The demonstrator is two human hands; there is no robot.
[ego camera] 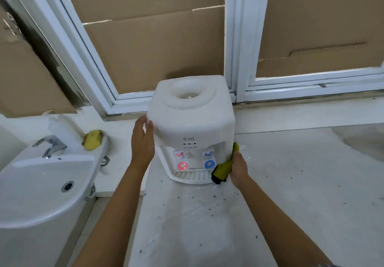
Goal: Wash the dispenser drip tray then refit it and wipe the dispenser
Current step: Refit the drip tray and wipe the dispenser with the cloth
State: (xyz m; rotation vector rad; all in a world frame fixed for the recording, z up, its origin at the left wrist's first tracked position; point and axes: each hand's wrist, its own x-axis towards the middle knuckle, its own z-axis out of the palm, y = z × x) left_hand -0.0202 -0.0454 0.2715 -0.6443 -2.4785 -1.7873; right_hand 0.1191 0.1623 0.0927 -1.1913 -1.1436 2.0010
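One upright dispenser [192, 125], taps toward camera.

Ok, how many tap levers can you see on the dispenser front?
2: the red-marked tap on the left and the blue-marked tap on the right, both above the drip tray. None looks hidden.

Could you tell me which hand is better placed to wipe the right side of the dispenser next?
The right hand, I think: it grips the yellow cloth against the dispenser at its lower right side. The left hand has no cloth and rests flat on the left side.
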